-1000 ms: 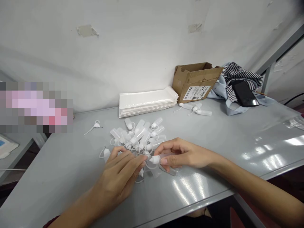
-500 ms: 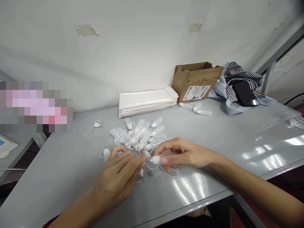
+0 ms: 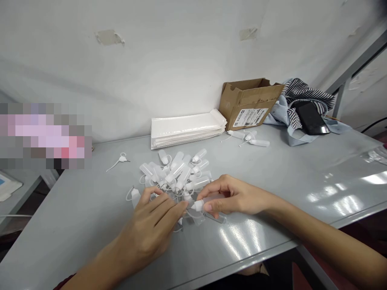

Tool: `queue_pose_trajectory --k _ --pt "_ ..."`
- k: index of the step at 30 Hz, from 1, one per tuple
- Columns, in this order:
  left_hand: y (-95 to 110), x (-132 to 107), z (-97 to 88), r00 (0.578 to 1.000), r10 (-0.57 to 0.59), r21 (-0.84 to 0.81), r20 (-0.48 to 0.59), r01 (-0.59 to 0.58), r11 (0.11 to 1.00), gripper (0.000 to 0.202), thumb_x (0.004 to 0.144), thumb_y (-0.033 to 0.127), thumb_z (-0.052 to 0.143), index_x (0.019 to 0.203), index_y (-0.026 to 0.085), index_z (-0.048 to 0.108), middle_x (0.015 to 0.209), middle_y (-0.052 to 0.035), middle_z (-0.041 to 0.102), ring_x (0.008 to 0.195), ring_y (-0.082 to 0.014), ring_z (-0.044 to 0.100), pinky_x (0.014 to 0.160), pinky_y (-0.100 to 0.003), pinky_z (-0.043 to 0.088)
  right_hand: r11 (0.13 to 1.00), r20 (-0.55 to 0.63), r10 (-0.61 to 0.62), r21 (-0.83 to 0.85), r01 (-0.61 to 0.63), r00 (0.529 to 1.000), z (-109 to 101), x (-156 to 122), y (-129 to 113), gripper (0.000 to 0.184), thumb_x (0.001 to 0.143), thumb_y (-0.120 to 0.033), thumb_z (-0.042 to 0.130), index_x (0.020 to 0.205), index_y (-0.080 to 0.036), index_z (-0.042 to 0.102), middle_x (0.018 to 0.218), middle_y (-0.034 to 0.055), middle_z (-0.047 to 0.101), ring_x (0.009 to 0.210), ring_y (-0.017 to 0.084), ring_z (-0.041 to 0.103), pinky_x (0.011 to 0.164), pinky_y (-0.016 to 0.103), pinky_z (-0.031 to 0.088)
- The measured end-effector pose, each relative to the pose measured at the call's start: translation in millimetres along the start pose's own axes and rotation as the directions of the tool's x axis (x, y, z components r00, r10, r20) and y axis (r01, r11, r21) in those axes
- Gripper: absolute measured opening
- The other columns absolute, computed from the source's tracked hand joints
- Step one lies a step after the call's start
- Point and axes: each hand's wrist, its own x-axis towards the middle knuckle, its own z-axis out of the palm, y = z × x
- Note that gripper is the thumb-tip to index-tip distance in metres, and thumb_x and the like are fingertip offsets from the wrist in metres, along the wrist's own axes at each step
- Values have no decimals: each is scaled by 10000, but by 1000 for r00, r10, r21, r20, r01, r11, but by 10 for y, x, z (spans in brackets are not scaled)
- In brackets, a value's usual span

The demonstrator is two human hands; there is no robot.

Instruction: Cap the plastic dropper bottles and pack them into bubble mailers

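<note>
Squeeze bottle (image 3: 212,197) lies between the two hands, near the front of the heap, gripped by the right hand (image 3: 234,199) with thumb on the near side and fingers beyond. Its long axis runs roughly side to side, almost level, with the white cap (image 3: 198,205) and thin needle (image 3: 190,208) aimed at the fingertips of the left hand (image 3: 154,221). So the right hand has the body, while the left hand is the nearer one to the tip. Those left fingers are bent and drawn close together; whether they pinch anything cannot be told, as the thumb is hidden.

Behind and around the left fingers spreads a heap of similar bottles (image 3: 184,177), pointing every which way. One loose cap (image 3: 122,159) with a needle sits well apart, to the left. All of it rests on a grey, glossy tabletop (image 3: 90,205), which throws bright reflections on the right.

Farther back, against a scuffed white wall (image 3: 181,60), are a stack of white envelopes (image 3: 187,128), an open cardboard box (image 3: 256,100) with three bottles (image 3: 260,143) at its foot, and striped cloth (image 3: 305,89) beneath a dark phone (image 3: 311,117).
</note>
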Motion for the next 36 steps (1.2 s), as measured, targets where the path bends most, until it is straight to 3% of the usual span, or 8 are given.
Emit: queue_pose_trajectory --k 10,22,29,36 --pt "25 19 -11 1000 18 35 9 -18 999 263 828 -31 419 992 105 572 652 -2 593 611 -127 516 726 -338 402 1000 -13 7 6 -7 1000 35 36 54 310 828 -388 631 962 -112 673 599 -26 560 435 39 394 404 166 331" --pt "-9 5 6 999 -26 55 37 24 998 226 865 7 450 1015 124 570 737 -31 658 653 -141 577 729 -358 415 992 -83 -84 -101 75 993 79 17 34 297 840 -400 619 931 -122 672 622 -15 586 476 50 371 422 180 276" --pt "-4 69 -32 998 -56 61 -7 56 997 154 864 49 520 995 119 559 762 -40 672 664 -149 596 726 -364 431 992 -144 -76 -107 60 987 68 1 -28 284 831 -378 637 927 -112 663 600 -21 585 483 46 401 434 164 294" --pt "1 39 -33 999 -48 70 -21 49 996 143 853 17 511 920 132 562 708 -15 652 633 -134 575 709 -356 425 992 -126 -63 -120 47 990 69 15 4 281 840 -385 625 910 -115 655 612 -20 585 490 47 401 432 165 284"
